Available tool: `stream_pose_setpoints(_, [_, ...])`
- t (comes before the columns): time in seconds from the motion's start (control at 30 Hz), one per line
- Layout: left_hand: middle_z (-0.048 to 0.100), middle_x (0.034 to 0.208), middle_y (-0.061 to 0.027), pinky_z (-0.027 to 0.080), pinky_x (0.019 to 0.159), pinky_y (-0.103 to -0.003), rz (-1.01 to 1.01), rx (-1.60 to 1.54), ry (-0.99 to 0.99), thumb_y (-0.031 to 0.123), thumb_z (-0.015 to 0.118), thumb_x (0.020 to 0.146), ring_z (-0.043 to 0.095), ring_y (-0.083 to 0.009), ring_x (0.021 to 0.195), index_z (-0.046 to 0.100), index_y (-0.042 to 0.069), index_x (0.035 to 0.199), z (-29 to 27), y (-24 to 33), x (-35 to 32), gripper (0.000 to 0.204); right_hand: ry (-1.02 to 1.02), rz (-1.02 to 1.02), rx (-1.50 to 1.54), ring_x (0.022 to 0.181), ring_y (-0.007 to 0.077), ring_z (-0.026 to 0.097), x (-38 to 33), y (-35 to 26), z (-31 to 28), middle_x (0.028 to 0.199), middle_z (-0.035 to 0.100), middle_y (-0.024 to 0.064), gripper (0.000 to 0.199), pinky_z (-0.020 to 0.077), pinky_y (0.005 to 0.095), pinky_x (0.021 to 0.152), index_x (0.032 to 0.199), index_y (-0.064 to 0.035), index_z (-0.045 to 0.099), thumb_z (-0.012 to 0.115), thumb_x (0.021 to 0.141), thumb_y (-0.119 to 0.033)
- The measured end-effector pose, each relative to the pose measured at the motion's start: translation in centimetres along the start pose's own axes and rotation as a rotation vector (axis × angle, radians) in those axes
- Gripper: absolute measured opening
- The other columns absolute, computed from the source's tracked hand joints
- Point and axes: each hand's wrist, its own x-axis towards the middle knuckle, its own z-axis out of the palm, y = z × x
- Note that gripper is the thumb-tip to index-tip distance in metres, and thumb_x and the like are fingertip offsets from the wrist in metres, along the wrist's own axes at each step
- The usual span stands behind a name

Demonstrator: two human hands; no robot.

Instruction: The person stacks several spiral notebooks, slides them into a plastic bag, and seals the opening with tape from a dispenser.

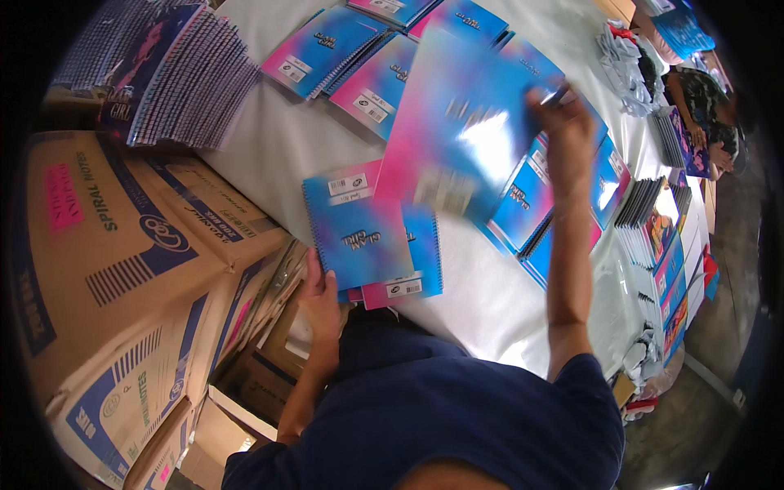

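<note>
My right hand [563, 122], smeared by motion, is closed on the right edge of a pink-and-blue spiral notebook [465, 114]. That notebook is blurred and raised over the others, with light glaring off its cover. Something small and dark shows at the right fingers; I cannot make it out. Close to my body, my left hand [321, 294] grips the lower left corner of a small pile of the same notebooks. The top notebook [355, 237] there has a white barcode label, and another notebook [425, 253] sticks out beneath it. Some left fingers are hidden under the pile.
More pink-and-blue notebooks [331, 49] lie in overlapping groups on the white-covered table [273, 163]. Dark spiral notebooks [192, 82] are stacked at the far left, above cardboard boxes [106, 237]. Other book stacks [653, 220] line the right side. A person [706, 106] is at the far right.
</note>
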Motion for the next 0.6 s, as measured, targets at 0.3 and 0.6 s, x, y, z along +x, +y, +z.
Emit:
stream_pose_setpoints(0.3, [0.028,0.145,-0.0329,0.026,0.11,-0.04,0.097,0.341,-0.18,0.032,0.06,0.092,0.028,-0.0347,0.138,0.022,0.001,0.146,-1.3,-0.6,7.5,0.073,-0.021,0.144,-0.52,0.088,0.0208,0.06,-18.9,19.0,5.6,0.096,0.063,0.0161,0.054,0.0487,0.0327,0.077,0.111,0.0092,0.053,0.072,0.083,-0.034])
stream_pose_setpoints(0.6, [0.039,0.142,-0.013,0.028,0.109,-0.037,-0.2,-0.777,-0.675,0.037,0.066,0.087,0.04,-0.023,0.129,0.029,-0.001,0.143,0.7,-0.7,9.9,0.078,-0.169,0.782,0.286,0.098,0.025,0.061,-20.4,13.5,3.4,0.108,0.061,0.0216,0.07,0.0502,0.0348,0.088,0.117,0.0164,0.05,0.078,0.078,-0.034])
